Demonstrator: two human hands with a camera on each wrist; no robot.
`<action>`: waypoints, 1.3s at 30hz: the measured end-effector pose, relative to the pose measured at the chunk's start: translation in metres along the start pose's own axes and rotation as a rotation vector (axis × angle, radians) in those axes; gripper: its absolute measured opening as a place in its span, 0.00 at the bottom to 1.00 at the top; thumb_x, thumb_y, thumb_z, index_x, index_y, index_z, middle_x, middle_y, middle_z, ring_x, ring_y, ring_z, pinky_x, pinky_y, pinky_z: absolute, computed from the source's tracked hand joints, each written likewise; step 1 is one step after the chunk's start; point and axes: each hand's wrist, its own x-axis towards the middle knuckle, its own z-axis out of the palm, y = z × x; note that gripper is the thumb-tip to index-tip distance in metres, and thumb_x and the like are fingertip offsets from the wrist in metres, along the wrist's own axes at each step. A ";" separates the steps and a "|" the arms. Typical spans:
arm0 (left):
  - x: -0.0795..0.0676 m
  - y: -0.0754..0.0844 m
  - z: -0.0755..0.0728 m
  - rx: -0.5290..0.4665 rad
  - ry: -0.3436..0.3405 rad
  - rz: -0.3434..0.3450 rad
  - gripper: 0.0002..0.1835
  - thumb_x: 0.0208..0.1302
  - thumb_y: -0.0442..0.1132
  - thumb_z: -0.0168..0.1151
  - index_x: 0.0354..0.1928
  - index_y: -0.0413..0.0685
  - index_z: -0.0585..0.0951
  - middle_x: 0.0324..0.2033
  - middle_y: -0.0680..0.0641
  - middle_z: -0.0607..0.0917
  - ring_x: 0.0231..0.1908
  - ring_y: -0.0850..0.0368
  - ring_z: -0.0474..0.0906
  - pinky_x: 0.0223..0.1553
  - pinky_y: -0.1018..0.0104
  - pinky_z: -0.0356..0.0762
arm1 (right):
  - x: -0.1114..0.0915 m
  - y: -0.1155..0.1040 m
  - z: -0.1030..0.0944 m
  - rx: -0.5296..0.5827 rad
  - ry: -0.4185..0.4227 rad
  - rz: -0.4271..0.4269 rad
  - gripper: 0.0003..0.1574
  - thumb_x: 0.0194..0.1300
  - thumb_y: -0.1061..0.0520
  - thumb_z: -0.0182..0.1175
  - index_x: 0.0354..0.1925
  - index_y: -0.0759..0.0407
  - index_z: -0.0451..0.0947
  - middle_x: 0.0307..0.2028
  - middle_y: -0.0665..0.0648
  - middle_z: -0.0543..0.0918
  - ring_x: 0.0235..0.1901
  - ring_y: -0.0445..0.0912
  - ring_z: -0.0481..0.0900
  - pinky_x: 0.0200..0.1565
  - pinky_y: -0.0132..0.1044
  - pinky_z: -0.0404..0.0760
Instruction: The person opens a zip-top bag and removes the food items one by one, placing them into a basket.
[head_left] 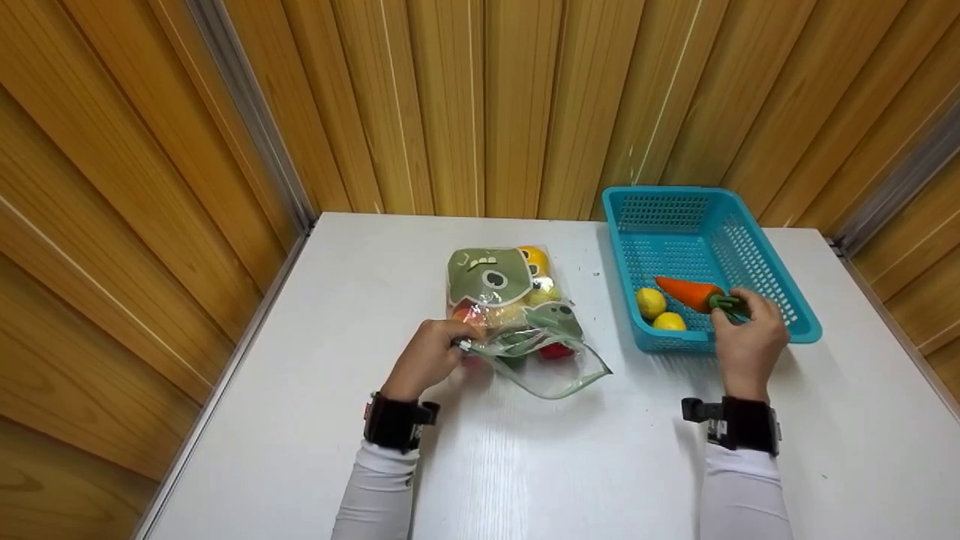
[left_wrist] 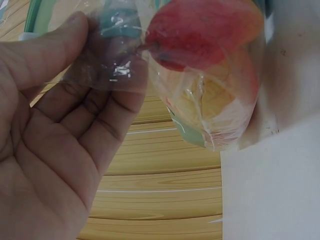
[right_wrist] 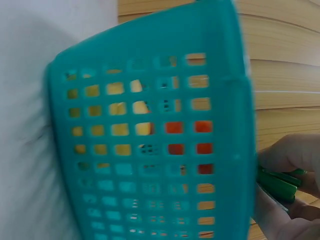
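Note:
My left hand [head_left: 433, 354] pinches the edge of a clear zip bag [head_left: 555, 382] with green cartoon prints, whose mouth gapes toward the front. Inside it show a red-and-yellow fruit [left_wrist: 205, 32], an orange-yellow fruit [head_left: 534, 259] and other pieces, partly covered by the prints. The right hand [head_left: 750, 341] grips an orange carrot [head_left: 686, 292] by its green stem, over the front of a teal basket [head_left: 712, 196]. In the right wrist view the green stem [right_wrist: 277, 185] sits between thumb and fingers, with the basket wall hiding most of the carrot.
Two lemons [head_left: 651, 303] lie in the basket's front left corner. The white table [head_left: 337, 255] meets wood-panelled walls [head_left: 517, 112] at the back and sides. The bag rests left of the basket, a strip of tabletop between them.

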 end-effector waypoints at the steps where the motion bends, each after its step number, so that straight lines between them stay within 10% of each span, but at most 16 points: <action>1: 0.000 0.000 0.000 0.003 0.000 0.001 0.23 0.47 0.14 0.54 0.37 0.42 0.90 0.38 0.46 0.91 0.41 0.54 0.85 0.47 0.54 0.84 | 0.000 0.003 0.002 -0.002 0.002 -0.004 0.21 0.58 0.73 0.69 0.52 0.71 0.84 0.51 0.70 0.83 0.54 0.61 0.80 0.59 0.47 0.80; 11: 0.000 0.000 0.001 0.028 0.007 0.013 0.22 0.48 0.15 0.55 0.36 0.43 0.90 0.37 0.47 0.90 0.40 0.54 0.85 0.45 0.56 0.84 | 0.000 0.013 0.014 -0.043 -0.017 -0.036 0.26 0.61 0.70 0.70 0.59 0.73 0.80 0.56 0.74 0.76 0.60 0.67 0.74 0.64 0.61 0.74; 22: 0.001 -0.001 0.001 0.036 0.005 0.014 0.23 0.48 0.15 0.55 0.37 0.43 0.90 0.37 0.47 0.91 0.40 0.54 0.86 0.45 0.57 0.84 | 0.006 0.007 0.003 -0.215 -0.407 -0.082 0.22 0.70 0.68 0.59 0.58 0.81 0.76 0.63 0.76 0.72 0.63 0.73 0.68 0.65 0.67 0.67; 29: 0.000 -0.002 0.001 0.040 0.003 0.009 0.23 0.48 0.15 0.55 0.37 0.43 0.90 0.37 0.47 0.91 0.39 0.54 0.86 0.45 0.58 0.84 | 0.006 0.005 0.002 -0.148 -0.412 -0.098 0.18 0.70 0.69 0.55 0.53 0.80 0.80 0.60 0.74 0.77 0.62 0.70 0.72 0.63 0.64 0.72; 33: 0.000 -0.001 0.001 0.043 0.013 0.014 0.22 0.47 0.15 0.55 0.36 0.44 0.90 0.35 0.48 0.90 0.37 0.55 0.84 0.42 0.58 0.83 | 0.003 0.000 0.004 -0.082 -0.382 -0.149 0.17 0.68 0.69 0.57 0.52 0.77 0.82 0.55 0.72 0.83 0.54 0.66 0.81 0.57 0.41 0.81; 39: 0.001 0.000 0.000 0.044 0.010 0.004 0.22 0.47 0.15 0.55 0.36 0.43 0.90 0.35 0.48 0.90 0.36 0.55 0.84 0.42 0.58 0.83 | -0.003 -0.021 0.003 0.009 -0.375 -0.228 0.16 0.68 0.68 0.61 0.52 0.73 0.84 0.50 0.71 0.86 0.48 0.63 0.85 0.44 0.09 0.65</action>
